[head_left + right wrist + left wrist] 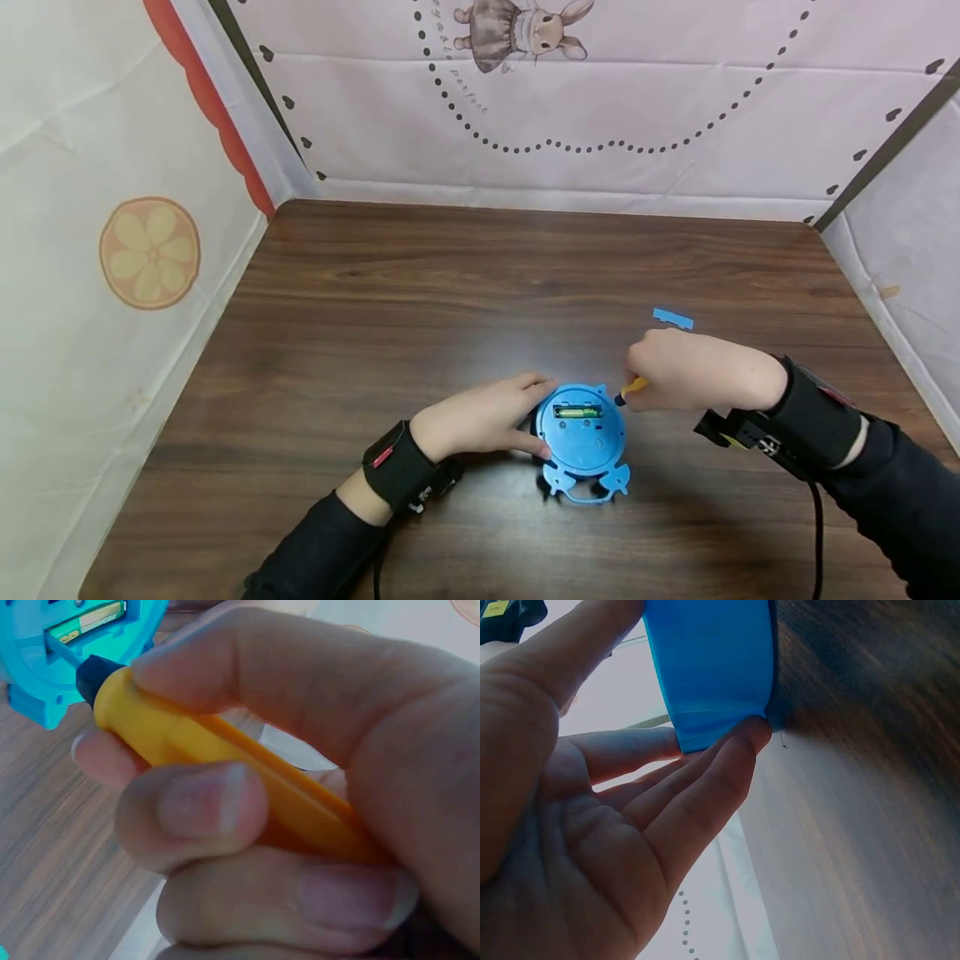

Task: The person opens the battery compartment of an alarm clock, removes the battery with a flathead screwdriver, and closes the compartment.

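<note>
A round blue alarm clock lies on the table with its back up, its handle end toward me. In its uncovered battery compartment sits a green battery. My left hand holds the clock by its left side, thumb near and fingers far; the left wrist view shows fingertips against its blue side wall. My right hand grips a yellow-handled screwdriver with a black collar. In the right wrist view, the screwdriver's shaft reaches into the compartment at one end of the battery.
A small blue battery cover lies on the wooden table just beyond my right hand. Printed white cloth walls stand around the table's back and sides. A black cable hangs from the right wrist strap.
</note>
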`<state>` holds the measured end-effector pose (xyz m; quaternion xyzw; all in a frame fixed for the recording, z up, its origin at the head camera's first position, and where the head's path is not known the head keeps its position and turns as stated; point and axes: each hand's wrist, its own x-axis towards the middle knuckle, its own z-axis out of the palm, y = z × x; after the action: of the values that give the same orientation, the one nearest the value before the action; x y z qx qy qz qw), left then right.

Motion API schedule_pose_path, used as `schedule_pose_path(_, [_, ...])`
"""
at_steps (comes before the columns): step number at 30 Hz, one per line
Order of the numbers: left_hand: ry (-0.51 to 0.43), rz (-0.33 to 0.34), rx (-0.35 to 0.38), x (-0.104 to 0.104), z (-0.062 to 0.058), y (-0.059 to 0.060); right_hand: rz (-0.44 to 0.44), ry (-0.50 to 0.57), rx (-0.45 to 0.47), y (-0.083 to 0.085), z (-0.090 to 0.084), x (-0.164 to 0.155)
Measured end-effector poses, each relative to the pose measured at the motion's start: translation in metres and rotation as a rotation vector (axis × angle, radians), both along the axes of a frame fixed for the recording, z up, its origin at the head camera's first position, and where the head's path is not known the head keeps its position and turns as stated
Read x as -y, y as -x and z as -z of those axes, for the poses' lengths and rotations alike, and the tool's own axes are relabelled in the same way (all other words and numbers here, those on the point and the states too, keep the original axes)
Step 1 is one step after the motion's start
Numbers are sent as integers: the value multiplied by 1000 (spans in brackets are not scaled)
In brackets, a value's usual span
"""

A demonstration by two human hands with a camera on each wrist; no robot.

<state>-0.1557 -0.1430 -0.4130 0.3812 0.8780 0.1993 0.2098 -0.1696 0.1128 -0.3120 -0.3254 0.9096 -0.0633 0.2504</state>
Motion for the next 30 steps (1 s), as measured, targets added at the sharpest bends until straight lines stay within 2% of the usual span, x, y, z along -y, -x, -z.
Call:
schedule_pose_path(6, [-15, 22, 6, -1, -1, 1, 10, -19, 4, 2, 0, 1])
schedule_pose_path(15, [-1, 6, 27, 10, -4, 0, 44, 138, 33, -5, 18, -19])
schedule_pose_path(18, [-17, 1, 30, 11, -5, 1, 42, 173, 16, -6, 20, -23])
schedule_pose_path(22, [-32, -2, 22, 12, -5, 1, 50, 183, 1, -6, 20, -26])
schedule_pose_path(30, [-41, 30, 27, 8, 1, 2, 124, 220, 44, -11, 30, -40])
